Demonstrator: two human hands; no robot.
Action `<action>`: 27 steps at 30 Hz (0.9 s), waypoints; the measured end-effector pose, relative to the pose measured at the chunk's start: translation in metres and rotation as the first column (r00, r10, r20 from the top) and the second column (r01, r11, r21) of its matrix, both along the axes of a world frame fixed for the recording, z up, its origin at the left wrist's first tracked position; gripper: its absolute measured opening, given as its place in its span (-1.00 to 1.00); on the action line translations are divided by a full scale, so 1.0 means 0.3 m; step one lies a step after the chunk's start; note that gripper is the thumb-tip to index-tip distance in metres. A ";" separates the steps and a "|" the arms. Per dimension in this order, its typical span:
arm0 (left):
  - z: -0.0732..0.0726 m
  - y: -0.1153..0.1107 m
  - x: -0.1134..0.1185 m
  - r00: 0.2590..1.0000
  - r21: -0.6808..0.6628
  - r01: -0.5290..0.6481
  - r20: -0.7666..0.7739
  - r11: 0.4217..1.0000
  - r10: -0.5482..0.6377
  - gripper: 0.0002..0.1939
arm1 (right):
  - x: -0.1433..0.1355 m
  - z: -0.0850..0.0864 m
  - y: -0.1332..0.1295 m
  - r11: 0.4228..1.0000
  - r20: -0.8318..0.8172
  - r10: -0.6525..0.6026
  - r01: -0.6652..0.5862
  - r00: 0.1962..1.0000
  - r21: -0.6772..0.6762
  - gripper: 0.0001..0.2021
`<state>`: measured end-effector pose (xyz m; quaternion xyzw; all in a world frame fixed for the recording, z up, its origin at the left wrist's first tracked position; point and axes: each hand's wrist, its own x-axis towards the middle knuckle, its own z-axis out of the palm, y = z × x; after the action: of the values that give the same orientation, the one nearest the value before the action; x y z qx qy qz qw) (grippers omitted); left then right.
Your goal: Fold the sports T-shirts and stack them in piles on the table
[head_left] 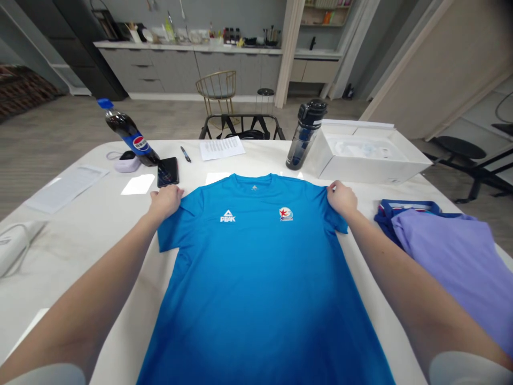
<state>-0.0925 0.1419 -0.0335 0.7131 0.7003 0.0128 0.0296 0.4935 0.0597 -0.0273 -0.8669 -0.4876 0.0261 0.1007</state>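
Shirt of smooth blue fabric, flat and T-shaped

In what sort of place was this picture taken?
Probably a kitchen with a dining or work area: there are grey cabinets under a cluttered counter, a gold-framed chair and a large white table.

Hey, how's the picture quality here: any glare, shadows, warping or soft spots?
Head view: bright patches, likely glare, on the white table; the blue shirt darkens lower down, its PEAK lettering legible; the cola bottle and dark tumbler lean outward, probably wide-angle distortion; clutter on the kitchen counter looks soft; top right corner darkened.
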 end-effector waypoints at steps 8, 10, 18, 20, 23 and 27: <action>0.009 0.031 0.164 0.983 -0.035 0.183 -0.023 0.982 -0.184 -0.59 | -0.063 -0.005 0.070 0.996 -0.041 0.071 -0.068 0.997 0.065 -0.48; 0.009 0.034 0.183 0.984 -0.049 0.174 -0.011 0.983 -0.175 -0.62 | -0.073 -0.004 0.078 0.991 -0.054 0.132 -0.131 0.990 0.011 -0.53; 0.016 0.035 0.233 0.997 0.144 0.026 0.068 0.989 -0.037 -0.57 | -0.129 -0.020 0.150 0.991 0.080 0.130 -0.131 0.988 0.008 -0.62; 0.012 0.062 0.248 0.997 0.178 0.021 0.070 0.984 -0.033 -0.56 | -0.142 -0.026 0.183 0.993 0.077 0.112 -0.115 0.991 0.037 -0.59; 0.003 0.095 0.246 0.994 0.180 -0.049 0.105 0.982 0.031 -0.51 | -0.148 -0.033 0.201 0.991 0.006 0.076 -0.076 0.997 0.112 -0.56; 0.001 0.065 0.170 0.983 0.172 -0.167 0.106 0.971 0.151 -0.40 | -0.132 -0.045 0.121 0.974 -0.023 0.045 -0.039 0.999 0.221 -0.46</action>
<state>-0.0414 0.1613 -0.0333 0.6530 0.7491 0.1115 -0.0038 0.4538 0.0960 -0.0407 -0.8394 -0.5041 -0.0141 0.2025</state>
